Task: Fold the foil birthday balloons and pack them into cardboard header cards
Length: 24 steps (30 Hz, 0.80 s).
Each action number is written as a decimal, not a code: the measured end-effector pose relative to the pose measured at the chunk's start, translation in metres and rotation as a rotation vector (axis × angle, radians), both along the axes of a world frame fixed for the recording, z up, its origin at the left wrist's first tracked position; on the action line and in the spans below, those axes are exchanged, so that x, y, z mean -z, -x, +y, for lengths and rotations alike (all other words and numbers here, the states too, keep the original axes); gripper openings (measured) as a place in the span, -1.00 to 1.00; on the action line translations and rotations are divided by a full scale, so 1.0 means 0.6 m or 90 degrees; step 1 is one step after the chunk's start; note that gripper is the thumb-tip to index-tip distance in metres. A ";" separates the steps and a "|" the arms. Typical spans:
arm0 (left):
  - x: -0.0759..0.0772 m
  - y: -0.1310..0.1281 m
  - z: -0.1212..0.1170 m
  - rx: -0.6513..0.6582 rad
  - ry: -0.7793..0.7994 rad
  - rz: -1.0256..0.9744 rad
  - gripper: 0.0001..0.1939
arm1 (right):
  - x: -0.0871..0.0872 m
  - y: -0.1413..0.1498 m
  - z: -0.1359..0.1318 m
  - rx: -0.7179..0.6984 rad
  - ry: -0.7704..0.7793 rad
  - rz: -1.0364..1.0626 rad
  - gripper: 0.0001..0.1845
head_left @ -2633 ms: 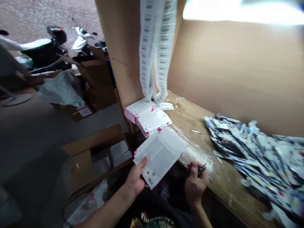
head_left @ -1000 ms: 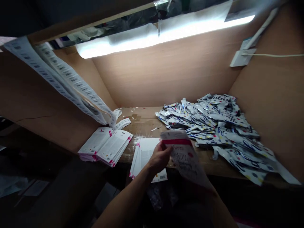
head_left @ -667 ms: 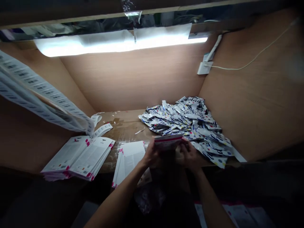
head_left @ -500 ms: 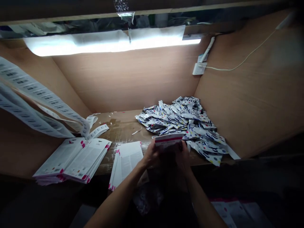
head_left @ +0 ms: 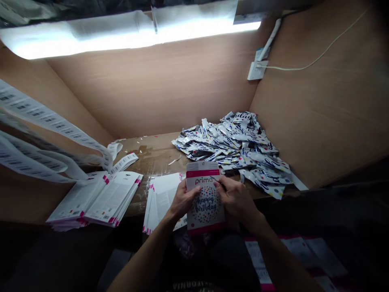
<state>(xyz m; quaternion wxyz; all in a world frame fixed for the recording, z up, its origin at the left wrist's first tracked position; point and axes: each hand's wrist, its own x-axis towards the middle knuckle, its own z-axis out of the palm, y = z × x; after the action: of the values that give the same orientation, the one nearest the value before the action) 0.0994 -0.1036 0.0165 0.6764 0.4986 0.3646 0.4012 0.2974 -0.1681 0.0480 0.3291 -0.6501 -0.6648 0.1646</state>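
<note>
I could pass along the bare tabletop (head_left: pixel 158 142) between the stacked cards (head_left: pixel 114 192) and the heap of shiny packets (head_left: pixel 225 142). That heap blocks me ahead and to the right, while the nearer card pile (head_left: pixel 162 196) crowds my left fingers (head_left: pixel 187 197). Label strips (head_left: pixel 56 123) hang across the left. Overhead, open air reaches up to the lamp (head_left: pixel 130 34).

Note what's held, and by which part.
The left hand holds the prima packet by its left edge; the right hand, at the packet's right edge, grips a thin tool, held part hidden.
</note>
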 end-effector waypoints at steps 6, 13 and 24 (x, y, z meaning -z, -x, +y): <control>0.008 0.022 -0.033 0.004 0.000 0.079 -0.61 | -0.012 0.023 0.000 -0.022 0.048 -0.158 -0.68; 0.001 0.039 -0.051 0.048 -0.080 0.128 -0.69 | -0.032 0.049 -0.009 -0.025 0.114 -0.210 -0.72; -0.003 0.047 -0.063 0.060 0.021 0.070 -0.62 | -0.040 0.011 -0.005 -0.050 0.119 -0.137 -0.72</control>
<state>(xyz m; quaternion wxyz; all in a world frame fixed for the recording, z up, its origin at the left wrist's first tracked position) 0.0710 -0.1413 0.0182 0.6818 0.5251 0.3837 0.3349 0.2910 -0.1713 0.0718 0.1870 -0.6652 -0.7031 0.1680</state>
